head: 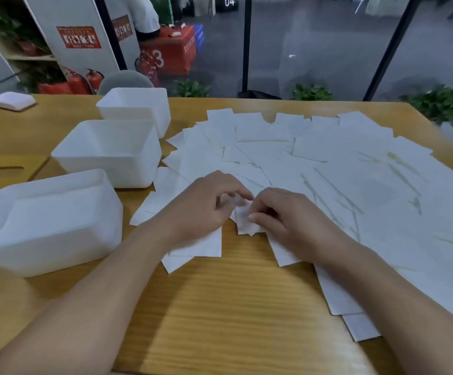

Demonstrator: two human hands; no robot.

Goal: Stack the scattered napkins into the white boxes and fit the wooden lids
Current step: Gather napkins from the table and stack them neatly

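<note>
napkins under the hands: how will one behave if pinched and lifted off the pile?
Probably floppy: the napkin pinched between the left hand and right hand looks thin and bends. Likely very light, so it may drag neighbours along, since the scattered napkins overlap closely. A flat sheet on the table probably needs an edge grip.

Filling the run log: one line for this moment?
left hand + right hand: pinching napkin | white boxes: unlidded | phase: gathering
</note>
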